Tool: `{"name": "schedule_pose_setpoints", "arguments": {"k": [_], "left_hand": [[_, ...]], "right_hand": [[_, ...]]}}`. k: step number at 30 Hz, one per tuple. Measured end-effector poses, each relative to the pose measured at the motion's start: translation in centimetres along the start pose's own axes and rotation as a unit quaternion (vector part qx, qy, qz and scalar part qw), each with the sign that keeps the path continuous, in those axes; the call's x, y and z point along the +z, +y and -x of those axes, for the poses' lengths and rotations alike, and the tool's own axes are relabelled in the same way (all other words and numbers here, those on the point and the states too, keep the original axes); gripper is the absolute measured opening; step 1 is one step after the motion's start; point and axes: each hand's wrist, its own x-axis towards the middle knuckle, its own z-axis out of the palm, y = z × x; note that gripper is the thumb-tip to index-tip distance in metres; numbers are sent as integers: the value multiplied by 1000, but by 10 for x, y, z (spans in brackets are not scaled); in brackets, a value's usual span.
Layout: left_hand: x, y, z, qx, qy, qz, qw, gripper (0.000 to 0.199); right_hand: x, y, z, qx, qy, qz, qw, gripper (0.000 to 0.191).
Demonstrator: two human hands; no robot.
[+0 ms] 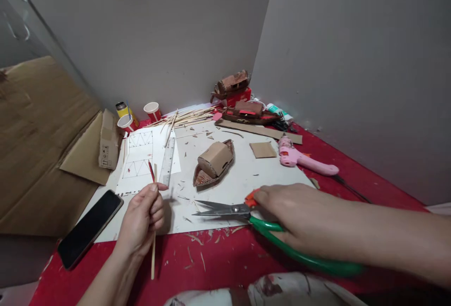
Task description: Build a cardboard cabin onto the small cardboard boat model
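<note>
Two bare hands work among three model boats, head view.
The left hand (143,214) clasps a thin wooden stick (153,254) and red pencil (151,170); the right hand (292,212) grips green-handled scissors (241,209), blades parted. One boat (215,161) sits mid-board (243,167), two (230,85) at the red table's (179,256) far corner beneath grey walls (169,28). Two paper cups (152,112); box print unreadable.

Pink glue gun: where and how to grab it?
Grip the slim handle of the pink glue gun, probably from above on its near side: it sticks out rightward from the bulky head, and the cardboard strip lies beyond.
</note>
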Motion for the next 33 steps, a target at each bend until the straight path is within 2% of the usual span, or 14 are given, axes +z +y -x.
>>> {"name": "schedule_pose_setpoints", "arguments": {"k": [4,8,11,13,14,15,17,20,22,26,33], "left_hand": [[8,-3,10,-59,-88,-35,994,42],[14,-7,17,-88,-141,-110,980,47],[20,-6,21,-26,-183,-214,959,39],[27,-2,24,25,-231,-299,925,34],[31,0,25,44,-257,-340,904,34],[35,2,27,58,-278,-378,881,34],[41,5,30,85,-295,-454,836,34],[47,7,30,128,-289,-555,769,32],[50,6,27,140,-286,-600,734,31],[56,3,21,151,-289,-653,684,31],[61,2,8,195,-262,-717,616,31]], "right_hand": [[22,21,-5,-26,43,45,998,23],[17,23,-2,-57,61,60,995,25],[7,10,-1,-124,183,68,973,35],[2,-2,-6,-195,259,56,944,47],[0,-7,-9,-225,267,53,936,49],[-1,-12,-13,-248,250,56,934,44],[-1,-18,-21,-276,178,73,942,27],[0,-19,-27,-301,92,101,944,28],[3,-17,-28,-311,78,114,940,27],[12,-12,-31,-294,71,121,945,30],[22,-9,-42,-225,75,85,968,36]]}}
